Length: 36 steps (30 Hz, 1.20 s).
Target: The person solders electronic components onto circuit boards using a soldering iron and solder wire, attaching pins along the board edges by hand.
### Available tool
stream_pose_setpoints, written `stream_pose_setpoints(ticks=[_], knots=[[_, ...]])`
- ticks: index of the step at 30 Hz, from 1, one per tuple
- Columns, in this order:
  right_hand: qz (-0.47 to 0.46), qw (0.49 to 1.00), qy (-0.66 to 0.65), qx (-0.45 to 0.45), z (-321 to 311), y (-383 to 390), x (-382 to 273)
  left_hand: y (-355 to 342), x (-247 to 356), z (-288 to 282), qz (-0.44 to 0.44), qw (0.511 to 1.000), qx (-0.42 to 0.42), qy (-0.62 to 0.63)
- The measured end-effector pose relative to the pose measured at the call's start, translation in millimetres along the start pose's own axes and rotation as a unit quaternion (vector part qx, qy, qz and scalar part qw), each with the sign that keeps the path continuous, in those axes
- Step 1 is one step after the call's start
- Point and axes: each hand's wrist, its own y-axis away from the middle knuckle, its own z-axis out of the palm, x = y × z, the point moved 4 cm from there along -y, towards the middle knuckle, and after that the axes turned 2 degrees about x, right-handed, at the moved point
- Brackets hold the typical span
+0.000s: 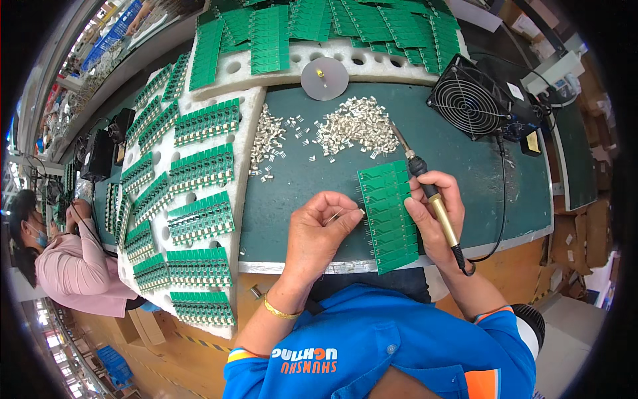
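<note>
My right hand (438,209) is closed round a soldering iron (443,216), its tip pointing up and away past the white parts. The thumb of that hand also meets the right edge of a green circuit board panel (389,219), which is tilted over the table's near edge, with thin pins sticking out along its left side. To the left of the panel, the fingers of my left hand (319,233) are pinched on a small white connector, partly hidden by the fingertips. Beyond my hands lies a heap of small white pin connectors (355,126), with a second heap (266,136) farther left.
A black fan (468,100) stands at the right. Solder wire appears to sit on a round grey disc (324,78) at the back. White foam trays (249,113) carry several populated boards (201,216) and bare green panels (269,40). Another person (80,266) sits at the far left.
</note>
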Motion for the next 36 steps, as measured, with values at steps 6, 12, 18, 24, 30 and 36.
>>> stream_pose_setpoints(ticks=[6, 12, 18, 24, 30, 36], knots=[[0.005, 1.000, 0.021, -0.010, 1.6, -0.9, -1.0, -0.6, 3.2, 1.7, 0.010, 0.999, -0.017, -0.041], [0.004, 0.999, 0.044, -0.016, 1.3, -0.7, -2.2, 0.3, 6.4, 2.2, 0.028, 0.998, -0.016, -0.060], [-0.033, 0.995, 0.097, -0.014, 4.0, -1.1, -6.8, 1.2, 14.0, 2.2, 0.031, 0.990, -0.003, -0.135], [-0.061, 0.991, 0.116, -0.016, 7.6, -2.2, -8.6, 0.3, 16.4, 0.0, 0.029, 0.986, 0.005, -0.163], [-0.071, 0.990, 0.120, -0.019, 6.0, -3.1, -6.9, -1.5, 21.2, 0.8, 0.026, 0.981, -0.018, -0.193], [-0.073, 0.991, 0.109, -0.019, 9.4, -3.8, -7.0, -3.1, 21.3, 0.3, 0.031, 0.982, -0.026, -0.182]])
